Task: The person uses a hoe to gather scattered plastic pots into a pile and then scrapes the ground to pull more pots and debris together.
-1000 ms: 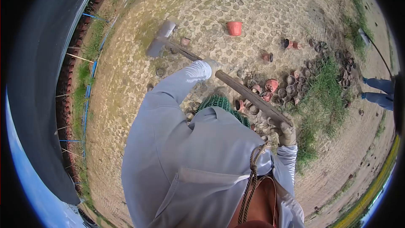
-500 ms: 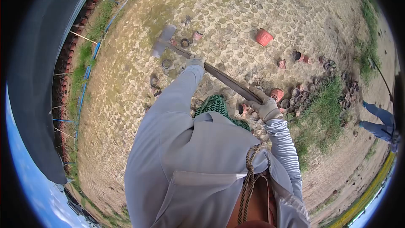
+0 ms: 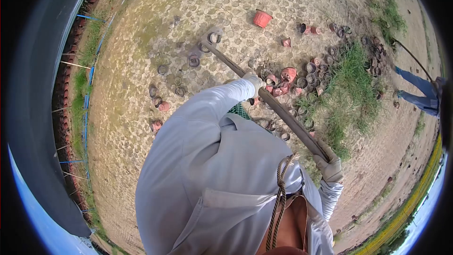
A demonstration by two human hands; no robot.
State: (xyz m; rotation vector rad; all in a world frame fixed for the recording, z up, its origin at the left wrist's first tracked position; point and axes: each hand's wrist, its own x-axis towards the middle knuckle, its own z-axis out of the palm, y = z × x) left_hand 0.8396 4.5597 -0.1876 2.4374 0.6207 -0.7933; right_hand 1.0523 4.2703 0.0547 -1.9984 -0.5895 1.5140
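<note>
My left hand [image 3: 255,83], in a pale glove, is wrapped round the middle of a long wooden handle [image 3: 289,117]. Closed on its near end is my gloved right hand [image 3: 330,165], lower and to the right. The handle slants up and left to a wide flat head, blurred and partly hidden by small dark pots [image 3: 214,37] on the ground. Beyond my left hand, red pots [image 3: 288,74] and dark pots lie tipped together. A green patterned thing [image 3: 239,110] shows partly behind my grey sleeve.
A larger red pot [image 3: 262,18] lies on the patterned ground farther out. Grass [image 3: 354,80] grows among heaped pots at the right. Another person's blue-trousered legs [image 3: 420,87] stand at the far right, near a dark pole [image 3: 413,57]. Blue piping [image 3: 87,108] edges the left side.
Both hands and the handle have moved right; the tool's head is drawn rightward to the dark pots. More red pots show beside the left hand. The view has shifted too.
</note>
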